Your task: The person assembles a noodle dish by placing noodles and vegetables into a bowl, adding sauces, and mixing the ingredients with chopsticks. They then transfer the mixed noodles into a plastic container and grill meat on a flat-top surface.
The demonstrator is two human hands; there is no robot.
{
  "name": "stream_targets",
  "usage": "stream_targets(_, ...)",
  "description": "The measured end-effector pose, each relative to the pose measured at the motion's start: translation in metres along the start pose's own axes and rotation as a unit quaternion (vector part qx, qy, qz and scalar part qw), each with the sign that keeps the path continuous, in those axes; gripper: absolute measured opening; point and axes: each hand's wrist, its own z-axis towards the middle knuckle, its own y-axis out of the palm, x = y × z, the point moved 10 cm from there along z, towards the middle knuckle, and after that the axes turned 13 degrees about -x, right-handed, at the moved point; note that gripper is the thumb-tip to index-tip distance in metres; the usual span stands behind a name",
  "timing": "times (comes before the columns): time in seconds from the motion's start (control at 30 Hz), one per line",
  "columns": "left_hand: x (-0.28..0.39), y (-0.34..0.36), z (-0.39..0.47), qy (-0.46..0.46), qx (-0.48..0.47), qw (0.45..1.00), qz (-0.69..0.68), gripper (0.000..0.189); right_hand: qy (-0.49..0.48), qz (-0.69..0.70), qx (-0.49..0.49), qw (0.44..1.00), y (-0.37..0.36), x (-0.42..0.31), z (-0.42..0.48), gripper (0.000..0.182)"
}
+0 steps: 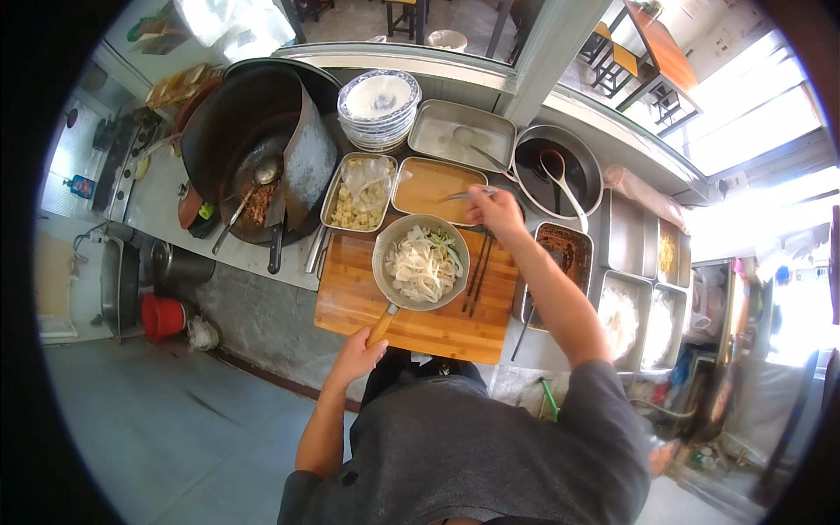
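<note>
My left hand [359, 354] is closed around the wooden handle [381, 326] of a saucepan [382, 244]. The pan sits over a wooden cutting board [420, 338], filled with wide pale noodles [425, 270] and some green vegetable strips. In my right hand [497, 211] is a metal spoon [455, 196], blurred, above the right side of a metal tray of tan liquid [430, 180]. Dark chopsticks [478, 275] lie on the board beside the pan. Left of the tan liquid stands a metal tray of pale yellow cubes [354, 213], partly covered by a clear plastic bag [367, 177].
A large dark pot [308, 157] holds minced food, a ladle [267, 172] and a knife [277, 243]. Stacked bowls [379, 98] stand behind. Rightward are a pot of dark liquid [531, 141], a tray of red-brown sauce [571, 252] and metal bins with white noodles [618, 315].
</note>
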Motion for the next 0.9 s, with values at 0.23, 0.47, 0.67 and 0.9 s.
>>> stream_targets(0.23,-0.004,-0.003,-0.003,-0.001,0.013,1.000,0.024,0.019,-0.327,-0.533,-0.117,0.771,0.107,-0.075,-0.045,0.023)
stream_targets(0.47,-0.006,-0.002,0.000,-0.008,0.000,1.000,0.028,0.021,-0.311,-0.573,-0.077,0.755,0.081,-0.084,-0.059,0.014)
stream_targets(0.67,-0.002,-0.004,-0.002,-0.020,0.007,0.999,0.034,0.021,-0.241,-0.529,-0.082,0.810,0.059,-0.099,-0.076,0.018)
stream_targets(0.9,0.001,-0.004,-0.002,-0.031,0.003,0.999,0.044,0.022,-0.127,-0.393,-0.066,0.909,0.058,-0.083,-0.063,0.024)
